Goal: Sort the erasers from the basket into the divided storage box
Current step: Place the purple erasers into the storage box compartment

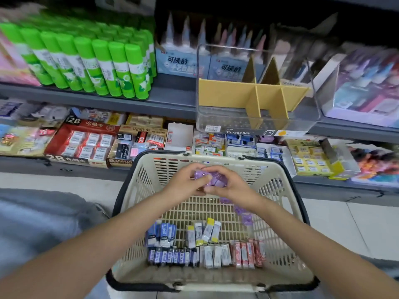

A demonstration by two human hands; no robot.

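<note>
Green glue sticks [90, 63] on shelf (upright, packed close)

Basket [138, 190] sits directly before you, below shelves. Your left hand [186, 182] and right hand [226, 184] meet above its far half, erasers [210, 179] between them. More erasers [205, 244] lie in basket's near half. Storage box [257, 117] stands on shelf [172, 100] behind basket, glue sticks [86, 65] to its left.
</note>
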